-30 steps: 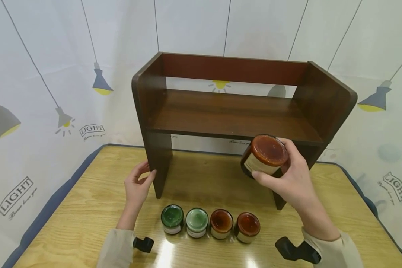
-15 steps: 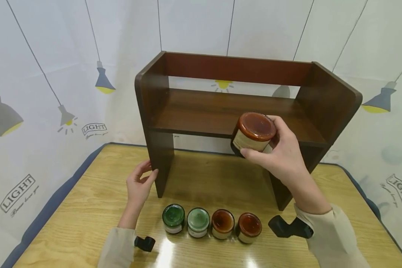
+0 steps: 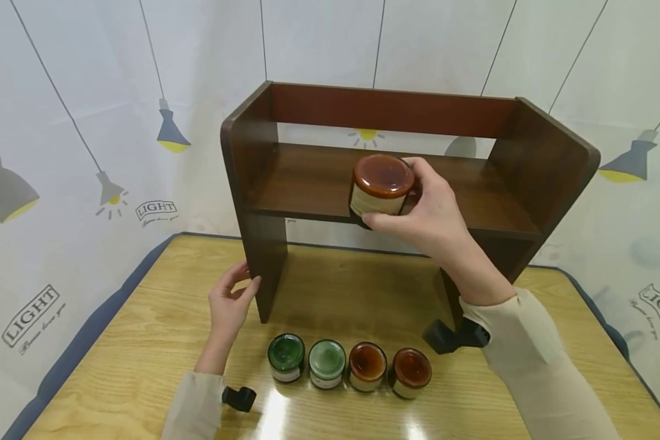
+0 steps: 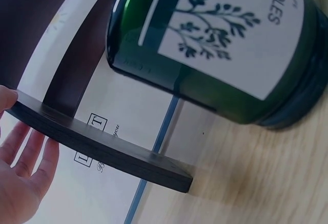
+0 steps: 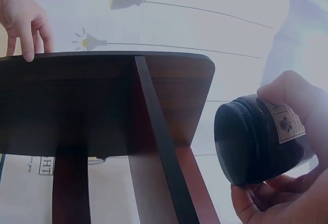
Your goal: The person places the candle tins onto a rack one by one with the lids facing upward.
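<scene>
My right hand (image 3: 431,211) grips an amber glass candle jar (image 3: 383,180) with a cream label, its base facing up. In the head view the jar overlaps the front edge of the dark wooden shelf's board (image 3: 308,177). Seen from the right wrist, its black lid (image 5: 233,144) points toward the shelf, with a gap between them. My left hand (image 3: 228,302) holds the shelf's left side panel (image 3: 260,263), thumb in front and fingers behind. A green candle jar (image 4: 215,55) looms large in the left wrist view, beside that panel.
In front of the shelf, a row stands on the wooden table (image 3: 121,342): a dark green jar (image 3: 286,355), a light green jar (image 3: 327,363) and two amber jars (image 3: 367,366), all base up. The shelf's right side panel (image 3: 550,153) rises at the right.
My right hand has lifted the amber candle jar up and to the left, from below the board's right part to its middle. My left hand stays on the side panel.
</scene>
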A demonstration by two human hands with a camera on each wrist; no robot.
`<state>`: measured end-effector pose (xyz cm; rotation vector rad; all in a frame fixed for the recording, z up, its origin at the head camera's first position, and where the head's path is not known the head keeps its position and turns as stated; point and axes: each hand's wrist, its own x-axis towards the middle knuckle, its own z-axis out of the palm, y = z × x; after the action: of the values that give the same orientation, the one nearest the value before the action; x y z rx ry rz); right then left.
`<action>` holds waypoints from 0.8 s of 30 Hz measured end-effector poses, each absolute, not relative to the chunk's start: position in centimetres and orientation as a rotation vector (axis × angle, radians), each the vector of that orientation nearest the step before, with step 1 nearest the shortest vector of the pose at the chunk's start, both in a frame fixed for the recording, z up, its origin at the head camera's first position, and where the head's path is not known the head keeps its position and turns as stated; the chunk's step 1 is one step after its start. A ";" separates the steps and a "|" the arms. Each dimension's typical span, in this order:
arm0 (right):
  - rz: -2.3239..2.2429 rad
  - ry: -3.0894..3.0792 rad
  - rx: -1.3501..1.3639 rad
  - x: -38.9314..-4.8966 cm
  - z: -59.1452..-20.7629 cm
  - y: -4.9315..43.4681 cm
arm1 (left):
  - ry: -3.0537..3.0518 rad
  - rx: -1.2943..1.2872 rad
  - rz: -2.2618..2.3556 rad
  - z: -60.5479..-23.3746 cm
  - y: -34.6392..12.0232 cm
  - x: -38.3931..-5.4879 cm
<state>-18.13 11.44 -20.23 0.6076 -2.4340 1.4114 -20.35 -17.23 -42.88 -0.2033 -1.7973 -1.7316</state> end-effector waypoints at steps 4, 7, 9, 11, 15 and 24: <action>1.411 -2.434 0.646 -19.0 -19.8 10.4 | -1.772 -0.242 -1.726 -42.9 -17.3 -20.4; 1.428 -2.429 0.653 -19.4 -19.5 9.7 | -1.759 -0.256 -1.730 -42.9 -17.3 -20.4; 1.450 -2.423 0.659 -19.7 -19.3 9.3 | -1.785 -0.237 -1.724 -42.8 -17.2 -20.4; 1.457 -2.426 0.658 -20.0 -19.2 8.7 | -1.807 -0.205 -1.737 -42.7 -17.3 -20.1; 1.461 -2.439 0.655 -20.7 -18.9 7.7 | -1.828 -0.182 -1.745 -41.9 -17.1 -19.5; 1.510 -2.463 0.653 -22.1 -18.8 5.5 | -1.766 -0.277 -1.705 -41.8 -17.0 -20.0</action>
<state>-22.14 5.50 -18.76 0.6531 -2.4629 1.5097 -19.96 -16.99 -41.78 -0.2768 -1.7658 -1.7051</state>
